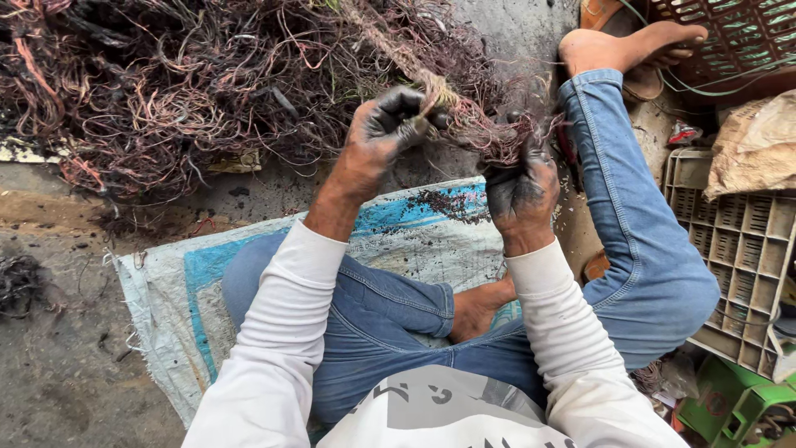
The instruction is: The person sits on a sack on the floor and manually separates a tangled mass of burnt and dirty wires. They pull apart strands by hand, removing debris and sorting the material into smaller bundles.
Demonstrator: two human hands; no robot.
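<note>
Your white sleeves (282,332) fill the bottom of the frame. At upper centre, your left hand (383,133) and right hand (522,187), both sooty, pinch a wire bundle (477,124). It looks light, springy, prickly; hold the thick middle. A blue-white sack (178,290) lies lower left, a grey crate (742,249) right.

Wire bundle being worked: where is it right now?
Head view, upper centre: the wire bundle is gripped between the left hand and right hand, in front of the big wire pile.
</note>
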